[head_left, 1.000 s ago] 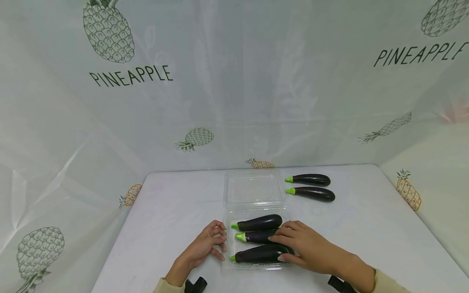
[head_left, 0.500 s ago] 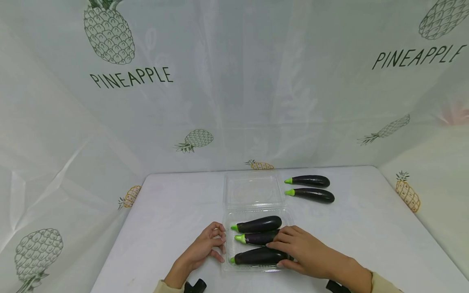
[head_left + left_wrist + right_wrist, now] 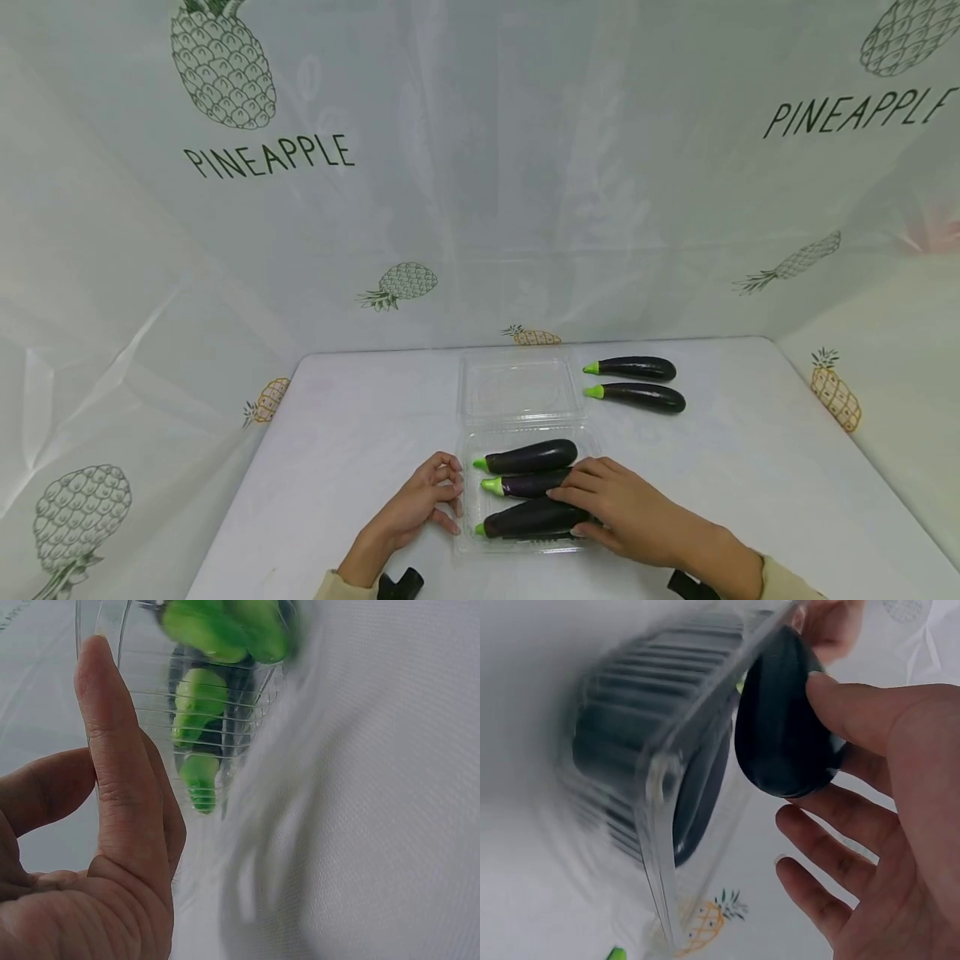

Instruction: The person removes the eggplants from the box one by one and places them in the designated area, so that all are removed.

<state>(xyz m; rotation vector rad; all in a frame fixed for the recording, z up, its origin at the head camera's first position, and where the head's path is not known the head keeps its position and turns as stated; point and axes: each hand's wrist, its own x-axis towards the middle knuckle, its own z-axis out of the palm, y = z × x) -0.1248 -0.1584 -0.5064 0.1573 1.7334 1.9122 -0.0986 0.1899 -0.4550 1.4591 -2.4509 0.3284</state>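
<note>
One glossy dark-purple, green-tipped eggplant [image 3: 527, 519], pinched between the right hand's [image 3: 628, 510] thumb and fingers, is over the front of a clear, hinged plastic container [image 3: 525, 422]. Two inner eggplants [image 3: 534, 456] lie behind; a dark shape [image 3: 536, 537] beneath is mostly hidden. The left hand's [image 3: 417, 502] loosely extended fingers touch the rim. Two outer eggplants [image 3: 636, 367] lie beyond.

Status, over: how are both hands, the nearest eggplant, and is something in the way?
Right hand grips nearest eggplant by round end. Left hand at left edge of clear container. Lid open at far side, nothing visibly blocking.
</note>
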